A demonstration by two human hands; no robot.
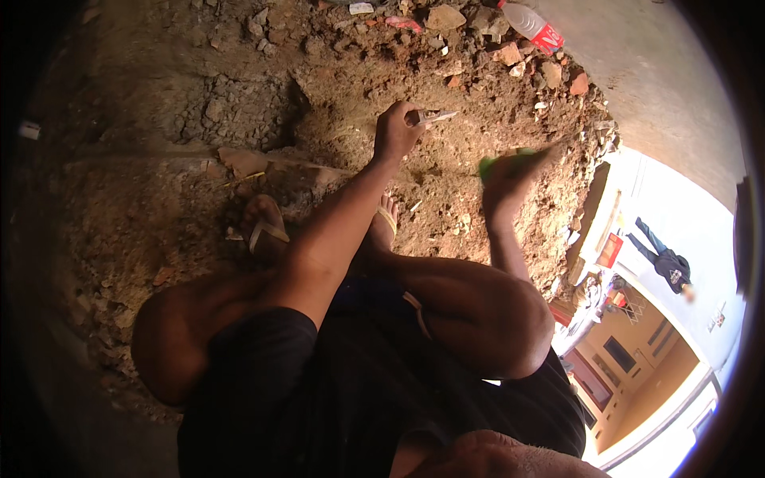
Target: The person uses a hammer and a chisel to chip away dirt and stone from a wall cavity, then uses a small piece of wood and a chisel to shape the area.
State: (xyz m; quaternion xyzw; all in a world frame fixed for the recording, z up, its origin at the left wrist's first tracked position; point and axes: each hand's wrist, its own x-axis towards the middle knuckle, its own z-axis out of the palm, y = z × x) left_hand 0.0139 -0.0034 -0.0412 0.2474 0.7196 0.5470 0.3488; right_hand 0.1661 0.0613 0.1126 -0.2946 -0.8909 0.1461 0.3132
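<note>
My left hand (396, 133) is closed round a short, pale grey pointed tool (435, 116), its tip aimed to the right, just above the rough brown soil (343, 103). I cannot make out its exact kind. To the right, my right hand (508, 190) is blurred by motion. It grips a green thing (522, 153) that shows above the knuckles; the blur hides its kind. The hands are apart. My feet in light-strapped flip-flops (268, 229) rest on the dirt below the left hand, partly hidden by my arm.
A clear plastic bottle with a red label (534, 28) lies among broken bricks and stones (508, 54) at the far right. A shallow hollow (295, 115) lies left of my hands. Smooth concrete (645, 72) borders the rubble. Another person (673, 267) is off to the right.
</note>
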